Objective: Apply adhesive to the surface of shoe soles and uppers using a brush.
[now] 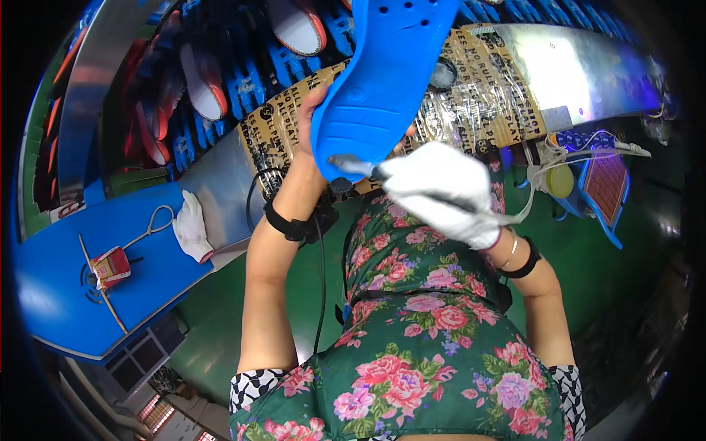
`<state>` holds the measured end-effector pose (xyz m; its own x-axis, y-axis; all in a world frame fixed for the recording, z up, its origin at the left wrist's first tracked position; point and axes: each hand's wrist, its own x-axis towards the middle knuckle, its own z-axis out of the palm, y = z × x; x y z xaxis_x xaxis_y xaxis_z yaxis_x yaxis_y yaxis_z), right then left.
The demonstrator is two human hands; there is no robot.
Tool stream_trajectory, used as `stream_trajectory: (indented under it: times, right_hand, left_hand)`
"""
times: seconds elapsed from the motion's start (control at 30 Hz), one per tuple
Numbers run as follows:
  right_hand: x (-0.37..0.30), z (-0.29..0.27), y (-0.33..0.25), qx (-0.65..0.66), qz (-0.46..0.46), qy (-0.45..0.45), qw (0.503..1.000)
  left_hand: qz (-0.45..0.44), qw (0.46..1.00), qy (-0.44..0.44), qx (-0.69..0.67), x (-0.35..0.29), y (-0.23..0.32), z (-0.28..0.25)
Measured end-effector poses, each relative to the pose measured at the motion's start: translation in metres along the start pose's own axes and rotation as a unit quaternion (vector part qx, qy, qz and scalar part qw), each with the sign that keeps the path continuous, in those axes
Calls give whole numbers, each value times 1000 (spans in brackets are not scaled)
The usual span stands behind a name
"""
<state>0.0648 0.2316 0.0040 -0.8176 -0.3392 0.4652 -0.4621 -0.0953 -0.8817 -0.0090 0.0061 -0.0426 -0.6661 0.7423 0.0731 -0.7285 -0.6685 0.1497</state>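
Note:
A blue foot-shaped insole with ridges across its heel and small holes at its far end is held up in front of me. My left hand is bare and closed around its left edge, with most of its fingers hidden beneath. My right hand wears a white glove and grips a brush. The brush's dark, flattened tip lies against the insole's near heel end. A round black knob-like thing shows just below that heel; what it belongs to is hidden.
Behind the insole runs a ledge wrapped in printed tape, with blue racks and white-soled shoes beyond. A white glove and a small red box lie on the blue table at left. A yellow cup is at right.

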Motion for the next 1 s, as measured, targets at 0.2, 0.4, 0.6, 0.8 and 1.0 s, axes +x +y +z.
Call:
stream_trajectory:
  times: [0.2,0.4,0.6,0.8,1.0]
  right_hand:
    - [6,5,-7,140,121,29,982]
    - [50,-43,15,-28,81,22,996]
    - [60,-57,-10,-22,-23,98,995]
    - [34,-99,-24,410,36,267,871]
    - [39,-78,-2,367,149,260,881]
  left_hand:
    - [61,998,17,10,-3,6,-1]
    - [105,993,61,-7,-13,-41,-2]
    - [99,995,28,18,-32,-50,44]
    - [64,938,-137,311,-38,31,177]
    - [277,946,-149,75,11,140,273]
